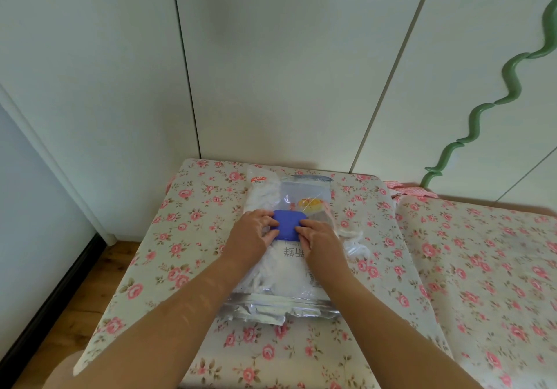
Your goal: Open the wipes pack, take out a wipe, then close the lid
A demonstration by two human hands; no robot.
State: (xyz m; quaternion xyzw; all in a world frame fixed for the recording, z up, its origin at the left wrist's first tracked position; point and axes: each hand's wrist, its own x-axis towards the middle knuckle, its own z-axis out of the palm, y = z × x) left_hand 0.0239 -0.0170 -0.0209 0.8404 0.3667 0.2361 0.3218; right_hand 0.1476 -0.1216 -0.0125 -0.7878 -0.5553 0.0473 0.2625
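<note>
A large clear and silver wipes pack (289, 271) lies flat on a floral-covered table (168, 256). Its blue plastic lid (288, 224) sits in the middle of the pack and lies flat, shut. My left hand (251, 233) rests on the pack with its fingers touching the lid's left edge. My right hand (319, 239) rests on the pack with its fingers at the lid's right and front edge. Neither hand holds a wipe. No wipe shows outside the pack.
White cupboard doors (271, 72) stand right behind the table. A second floral-covered surface (488, 268) adjoins on the right. A green wavy strip (512, 87) runs up the wall at right. Wooden floor (90, 286) shows at left.
</note>
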